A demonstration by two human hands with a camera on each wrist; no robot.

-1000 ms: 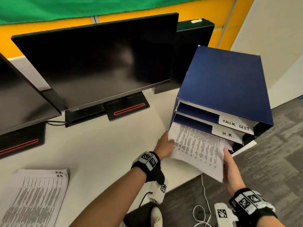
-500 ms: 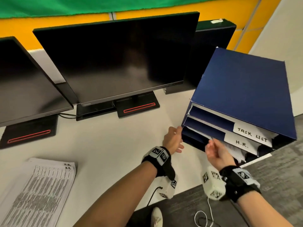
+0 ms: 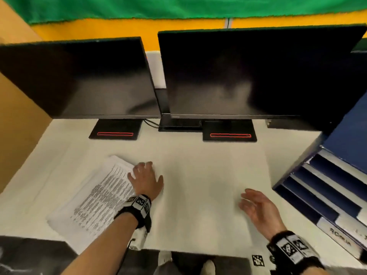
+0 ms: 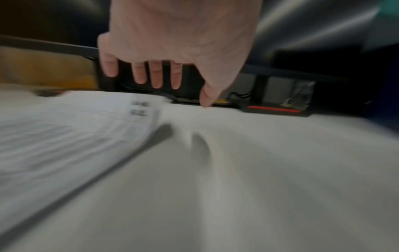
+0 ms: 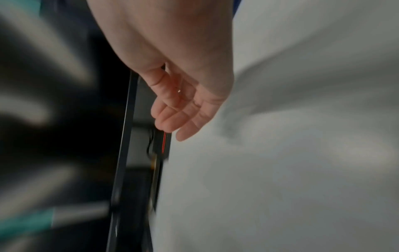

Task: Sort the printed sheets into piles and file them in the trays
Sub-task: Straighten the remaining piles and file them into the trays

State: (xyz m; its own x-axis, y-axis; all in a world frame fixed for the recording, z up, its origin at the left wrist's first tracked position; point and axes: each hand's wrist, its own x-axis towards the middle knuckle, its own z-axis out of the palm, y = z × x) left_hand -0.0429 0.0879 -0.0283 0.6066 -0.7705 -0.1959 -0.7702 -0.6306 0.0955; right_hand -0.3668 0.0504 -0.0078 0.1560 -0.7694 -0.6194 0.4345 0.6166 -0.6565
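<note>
Left hand (image 3: 146, 180) is spread, empty, over the white printed paper stack (image 3: 99, 197) on the tabletop (image 3: 198, 165); right hand (image 3: 258, 209) is relaxed, empty. Next judged: stack to be gripped, blue cardboard tray unit (image 3: 325, 187) targeted.

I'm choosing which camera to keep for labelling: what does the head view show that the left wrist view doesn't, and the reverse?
Only the head view shows the right hand, open above the white desk, and the blue tray cabinet. Only the left wrist view shows the left hand from beneath, fingers hanging straight, holding nothing. Both show the stack of printed white sheets and a black monitor base with a red stripe.
</note>
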